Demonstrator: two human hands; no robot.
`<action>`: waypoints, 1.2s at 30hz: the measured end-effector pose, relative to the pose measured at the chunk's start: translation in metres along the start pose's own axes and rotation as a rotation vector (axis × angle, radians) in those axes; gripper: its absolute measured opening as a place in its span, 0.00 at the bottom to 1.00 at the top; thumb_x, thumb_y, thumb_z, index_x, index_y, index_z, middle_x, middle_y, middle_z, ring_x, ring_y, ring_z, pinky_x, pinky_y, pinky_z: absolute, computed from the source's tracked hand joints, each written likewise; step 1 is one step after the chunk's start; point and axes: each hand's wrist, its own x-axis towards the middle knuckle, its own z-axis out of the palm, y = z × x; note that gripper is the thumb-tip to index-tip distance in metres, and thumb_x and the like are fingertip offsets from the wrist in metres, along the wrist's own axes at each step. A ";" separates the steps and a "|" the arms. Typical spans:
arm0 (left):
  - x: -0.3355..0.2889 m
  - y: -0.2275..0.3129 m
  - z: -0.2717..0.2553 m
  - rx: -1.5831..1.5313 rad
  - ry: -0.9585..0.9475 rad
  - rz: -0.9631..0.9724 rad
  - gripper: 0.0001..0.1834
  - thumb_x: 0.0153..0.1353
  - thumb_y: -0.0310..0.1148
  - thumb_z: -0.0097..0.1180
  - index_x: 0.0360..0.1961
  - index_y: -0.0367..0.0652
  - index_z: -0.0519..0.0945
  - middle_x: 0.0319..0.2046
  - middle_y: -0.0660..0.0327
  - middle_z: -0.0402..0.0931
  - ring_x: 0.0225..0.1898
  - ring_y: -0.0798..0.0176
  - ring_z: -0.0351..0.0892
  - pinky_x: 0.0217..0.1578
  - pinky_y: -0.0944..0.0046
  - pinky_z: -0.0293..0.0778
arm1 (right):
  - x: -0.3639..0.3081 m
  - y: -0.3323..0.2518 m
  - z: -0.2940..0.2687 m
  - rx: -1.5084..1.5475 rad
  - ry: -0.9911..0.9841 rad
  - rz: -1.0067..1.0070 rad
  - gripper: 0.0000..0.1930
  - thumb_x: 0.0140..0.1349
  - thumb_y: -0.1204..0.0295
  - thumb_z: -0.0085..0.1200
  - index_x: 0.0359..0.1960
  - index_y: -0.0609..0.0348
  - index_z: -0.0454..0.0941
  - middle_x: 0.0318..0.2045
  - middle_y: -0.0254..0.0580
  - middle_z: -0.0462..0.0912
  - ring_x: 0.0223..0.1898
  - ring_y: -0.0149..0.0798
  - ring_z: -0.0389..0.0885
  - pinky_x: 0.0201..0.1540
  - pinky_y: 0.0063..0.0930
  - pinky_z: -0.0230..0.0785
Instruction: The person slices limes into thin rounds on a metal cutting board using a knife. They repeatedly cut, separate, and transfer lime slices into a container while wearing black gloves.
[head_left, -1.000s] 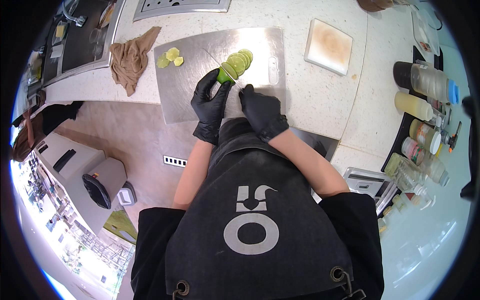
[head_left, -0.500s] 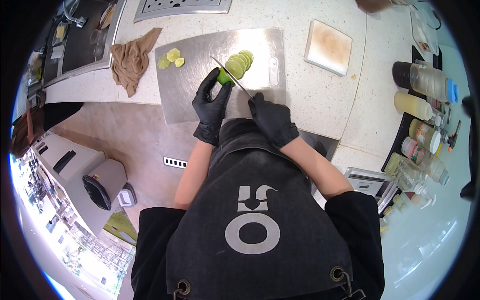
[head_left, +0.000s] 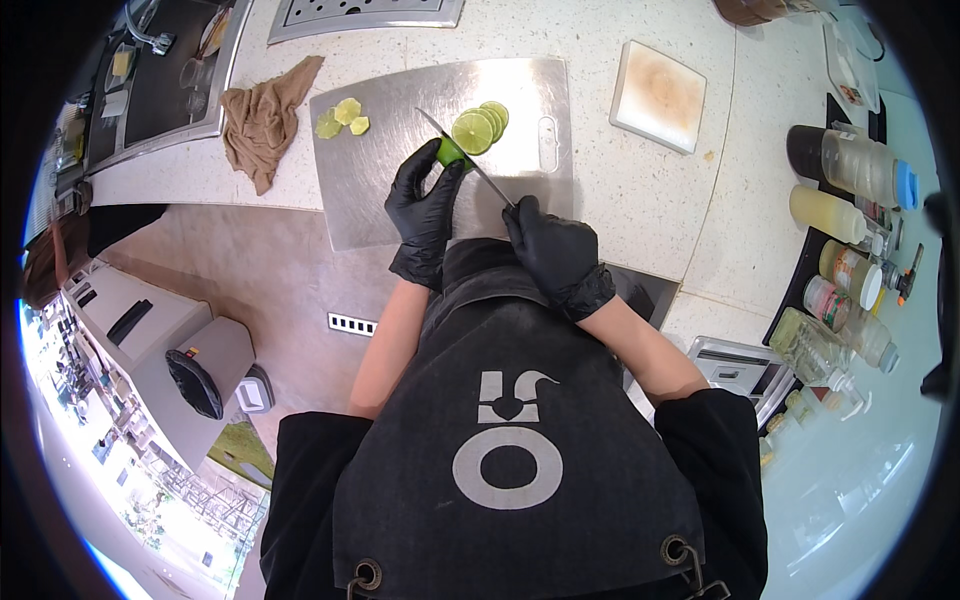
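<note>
A metal cutting board (head_left: 365, 200) lies on the pale counter in front of me. My left hand (head_left: 424, 212), in a black glove, pinches a green lime piece (head_left: 449, 152) between thumb and fingers. My right hand (head_left: 556, 248), gloved too, is wrapped round the handle of a knife (head_left: 488, 179), whose blade lies slantwise against the right side of the lime. Just beyond the blade, overlapping lime slices (head_left: 473, 132) rest in a row. Several small lime end pieces (head_left: 347, 111) sit at the board's far left.
A crumpled brown cloth (head_left: 262, 122) lies left of the board, beside a sink (head_left: 180, 100). To the right is a white block (head_left: 657, 98) with a browned top. Several bottles, among them a yellow squeeze bottle (head_left: 825, 212), line the right edge. A drip tray (head_left: 365, 12) sits at the back.
My right hand has drawn back slightly toward me and right, and the knife with it. The nearest lime slice now shows its round face more fully. My left hand has barely moved.
</note>
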 end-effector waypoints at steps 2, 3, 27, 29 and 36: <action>0.000 -0.001 0.000 -0.004 0.000 0.001 0.23 0.50 0.18 0.67 0.49 0.36 0.78 0.47 0.55 0.79 0.48 0.64 0.78 0.53 0.64 0.74 | -0.001 0.001 0.001 0.010 -0.032 0.017 0.14 0.66 0.59 0.49 0.27 0.54 0.70 0.09 0.40 0.74 0.10 0.43 0.74 0.14 0.35 0.66; 0.000 -0.001 0.000 -0.005 0.001 -0.002 0.23 0.50 0.19 0.67 0.49 0.36 0.78 0.47 0.55 0.79 0.48 0.64 0.78 0.53 0.64 0.74 | -0.002 0.001 0.001 0.004 -0.041 0.017 0.14 0.66 0.60 0.49 0.27 0.54 0.70 0.09 0.40 0.74 0.10 0.43 0.74 0.14 0.35 0.66; -0.001 -0.001 -0.006 -0.005 0.010 -0.099 0.21 0.50 0.20 0.68 0.48 0.36 0.80 0.45 0.55 0.81 0.44 0.67 0.80 0.47 0.67 0.77 | 0.026 -0.018 0.031 0.057 -0.019 0.039 0.11 0.66 0.61 0.46 0.32 0.55 0.70 0.11 0.41 0.76 0.13 0.44 0.77 0.15 0.40 0.66; -0.003 -0.004 -0.006 -0.004 0.009 -0.105 0.21 0.50 0.20 0.68 0.48 0.36 0.80 0.45 0.55 0.81 0.44 0.67 0.80 0.47 0.67 0.77 | 0.023 -0.019 0.027 0.053 -0.031 0.044 0.11 0.66 0.62 0.46 0.32 0.55 0.70 0.12 0.41 0.76 0.13 0.44 0.77 0.15 0.40 0.66; -0.003 0.001 -0.005 -0.008 0.008 -0.107 0.21 0.50 0.20 0.68 0.48 0.36 0.80 0.45 0.55 0.81 0.44 0.66 0.80 0.48 0.67 0.77 | 0.015 -0.015 0.004 0.076 -0.120 0.038 0.08 0.64 0.64 0.47 0.33 0.55 0.69 0.14 0.41 0.78 0.16 0.44 0.79 0.18 0.40 0.68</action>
